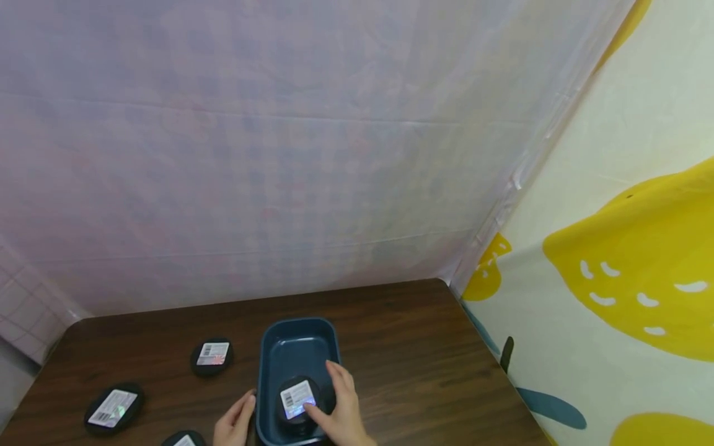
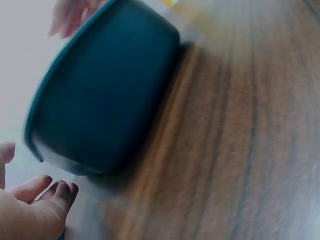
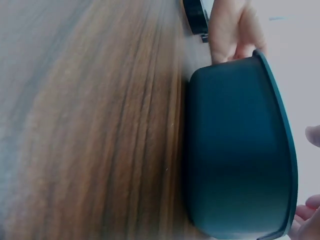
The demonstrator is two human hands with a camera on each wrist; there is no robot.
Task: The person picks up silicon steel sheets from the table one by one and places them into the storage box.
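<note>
A deep blue rectangular tub (image 1: 298, 350) stands on the table. Inside its near half lies a round black container (image 1: 286, 425) with a white barcode label on top. My right hand (image 1: 341, 406) is over the tub's right side, fingers spread; its thumb overlaps the label in the head view, and contact is unclear. In the right wrist view the right fingers (image 3: 307, 212) appear beyond the tub's rim. My left hand (image 1: 234, 421) is beside the tub's left wall. In the left wrist view that hand (image 2: 37, 212) has loosely bent fingers and grips nothing visible.
Left of the tub lie more labelled round black containers: one farther back (image 1: 212, 357), one at the left (image 1: 114, 409) and one cut off at the bottom edge (image 1: 184, 438). The brown wood-grain table (image 1: 424, 371) meets a pale curtain (image 1: 279, 186) behind and a lemon-print sheet (image 1: 558, 297) at right.
</note>
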